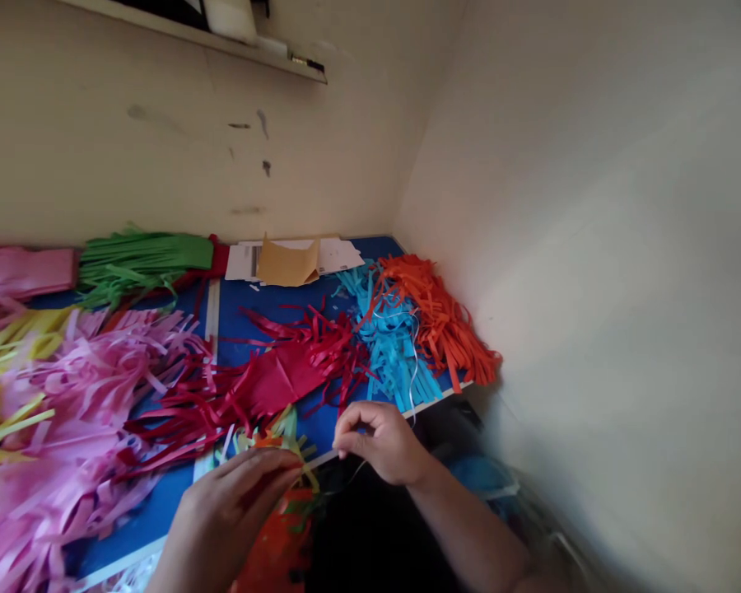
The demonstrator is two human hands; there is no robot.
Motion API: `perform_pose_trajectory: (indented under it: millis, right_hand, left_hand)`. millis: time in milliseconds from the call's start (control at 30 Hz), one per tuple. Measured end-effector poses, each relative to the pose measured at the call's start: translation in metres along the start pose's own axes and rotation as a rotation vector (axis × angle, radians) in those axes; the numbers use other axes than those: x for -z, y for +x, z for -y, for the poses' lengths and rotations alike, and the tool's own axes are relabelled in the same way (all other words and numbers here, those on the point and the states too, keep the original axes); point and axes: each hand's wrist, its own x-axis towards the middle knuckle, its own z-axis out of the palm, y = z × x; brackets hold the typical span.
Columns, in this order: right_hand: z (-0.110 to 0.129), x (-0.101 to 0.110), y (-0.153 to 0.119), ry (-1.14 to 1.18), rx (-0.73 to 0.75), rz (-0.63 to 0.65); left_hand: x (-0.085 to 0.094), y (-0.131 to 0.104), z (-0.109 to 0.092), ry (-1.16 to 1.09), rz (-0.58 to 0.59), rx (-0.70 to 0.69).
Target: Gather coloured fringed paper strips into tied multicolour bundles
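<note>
My right hand (383, 445) is pinched closed over the table's front edge. A thin white string (414, 371) comes down from the blue fringe to this hand, and a fine length shows below it, toward my left hand. My left hand (235, 502) has its fingers pressed together; what sits between them is hidden. Beside its fingertips are yellow and pale green paper strips (287, 428) with a bit of orange. Below hangs an orange piece (277, 543) with green on it, partly covered by the left hand.
Crimson fringed tissue paper (284, 375) lies mid-table, with blue fringe (392, 338) and orange fringe (438, 317) by the right wall. Pink fringe (86, 387), yellow strips (12, 412) and green fringe (148, 255) cover the left. Cards (339, 254) lie behind. A shelf (272, 58) juts out above.
</note>
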Motion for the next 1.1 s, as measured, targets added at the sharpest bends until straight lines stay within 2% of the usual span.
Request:
perform_pose_trajectory:
  millis: [100,267,500,567,667,767,967,1100]
  right_hand:
    - [0.001,-0.006,0.000,-0.132,0.108,-0.009]
    - [0.000,-0.021,-0.003,-0.200,0.112,-0.003]
    - [0.010,-0.013,-0.005,-0.384,0.288,0.010]
    - [0.012,-0.012,-0.006,-0.427,0.328,0.010]
    - [0.012,-0.013,-0.007,-0.509,0.388,-0.011]
    - [0.013,-0.014,-0.009,-0.561,0.424,-0.022]
    - [0.015,-0.016,-0.010,-0.602,0.449,-0.048]
    - [0.011,-0.020,-0.011,-0.693,0.566,-0.022]
  left_hand:
    - [0.000,-0.001,0.001,-0.001,0.007,0.088]
    - [-0.003,-0.004,0.000,-0.014,-0.009,0.106]
    - [-0.001,-0.005,-0.003,0.011,-0.057,0.079]
    - [-0.001,-0.005,-0.004,0.043,-0.102,0.040]
    - [-0.002,-0.007,-0.005,0.100,-0.154,-0.106]
    - [-0.004,-0.009,-0.004,0.111,-0.141,-0.221]
    - [-0.007,-0.005,-0.004,0.150,-0.137,-0.244]
    - [-0.012,-0.004,-0.002,0.197,-0.129,-0.204]
